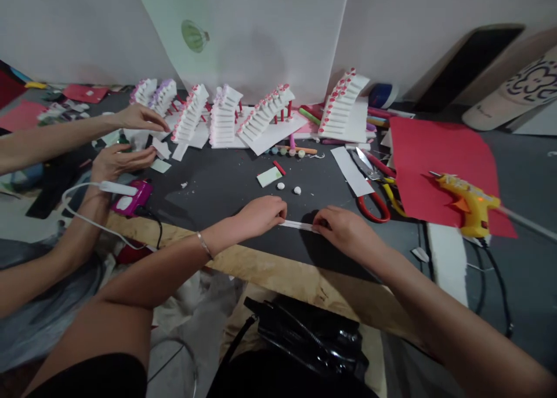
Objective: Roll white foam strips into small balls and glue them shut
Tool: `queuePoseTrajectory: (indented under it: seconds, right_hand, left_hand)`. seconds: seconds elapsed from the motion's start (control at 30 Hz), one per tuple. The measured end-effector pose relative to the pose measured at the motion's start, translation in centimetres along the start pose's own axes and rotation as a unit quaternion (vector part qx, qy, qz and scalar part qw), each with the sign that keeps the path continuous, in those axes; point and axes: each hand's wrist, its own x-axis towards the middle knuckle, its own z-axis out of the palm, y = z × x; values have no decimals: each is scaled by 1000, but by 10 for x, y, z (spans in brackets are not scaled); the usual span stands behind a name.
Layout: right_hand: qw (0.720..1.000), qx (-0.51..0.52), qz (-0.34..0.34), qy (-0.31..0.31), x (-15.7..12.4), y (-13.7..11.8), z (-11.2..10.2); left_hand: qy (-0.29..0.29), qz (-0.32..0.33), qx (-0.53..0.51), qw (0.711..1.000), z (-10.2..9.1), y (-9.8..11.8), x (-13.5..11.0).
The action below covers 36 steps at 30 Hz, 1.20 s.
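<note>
A thin white strip [298, 225], folded or rolled lengthwise, stretches between my two hands just above the dark tabletop's near edge. My left hand [263, 215] pinches its left end. At the other end, my right hand [337, 227] has thumb and fingers closed on it. Beyond the strip lie two small white balls [297, 190], a pale green paper rectangle [269, 177] and a short red stick [279, 167]. Whether the strip is paper or clay I cannot tell.
Several small white staircase models [224, 116] line the back. Red-handled scissors [373, 206] and a yellow glue gun [470, 203] on red paper [439, 154] lie right. A co-worker's hands [115, 163] work at left, near a purple plug adapter [134, 199]. A black bag [308, 340] is below.
</note>
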Motion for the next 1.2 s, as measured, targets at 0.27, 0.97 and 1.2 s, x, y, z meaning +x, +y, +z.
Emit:
queuePoseTrajectory:
  seconds: [0.27,0.97,1.2]
  right_hand:
    - [996,-85,-7,-20,0,-10,-6]
    - [938,-186,-277,93,-19,2,14]
    - [942,-181,-266,97,-30,12,26]
  left_hand:
    - [11,15,33,999,3,5,-1]
    - [97,228,204,947,18,-7,-26]
    - [90,230,237,940,18,-3,-33]
